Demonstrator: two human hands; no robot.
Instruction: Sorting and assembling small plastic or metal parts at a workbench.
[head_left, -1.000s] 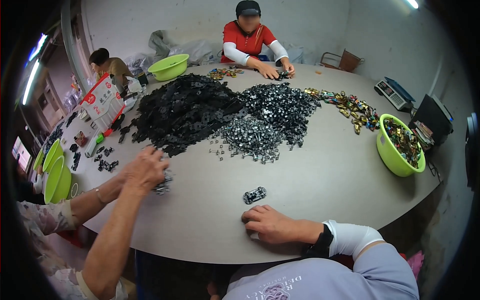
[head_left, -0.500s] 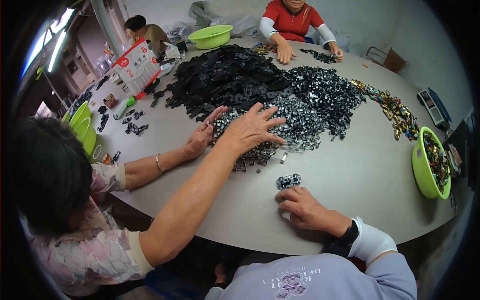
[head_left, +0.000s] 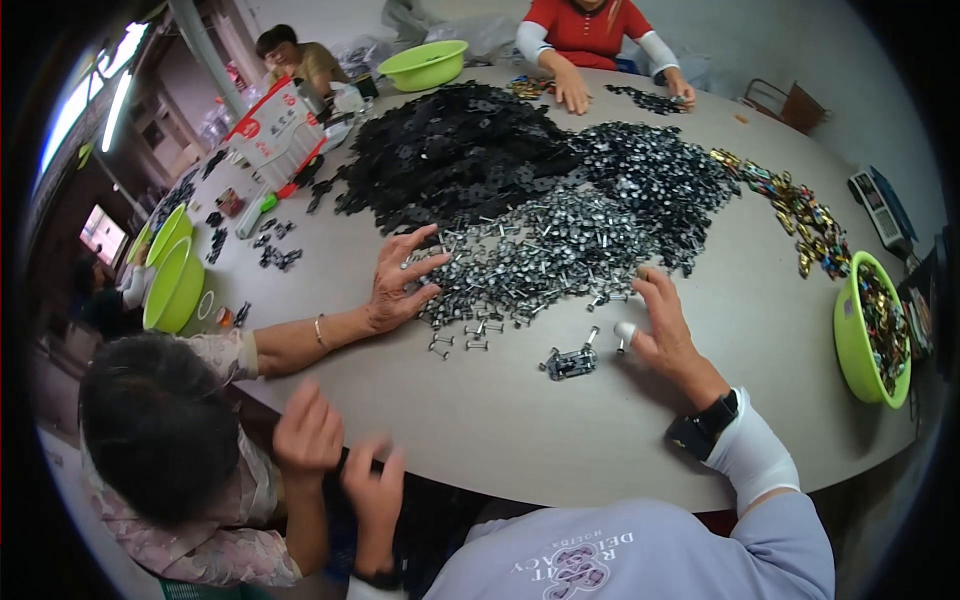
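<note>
Near the gray tabletop's left edge stands a white package with red print. At the near edge, the left hand blurs — its grip I cannot tell. Mid-tabletop, matte black flat pieces adjoin shiny metal pins; nearer lies 1 dark oblong piece. Right of it — fingers spread — is the right hand. A lime bowl sits near the right edge.

The right hand is now up by the metal pins, the left hand rises higher near the table, and the neighbour's right hand is no longer over them.
</note>
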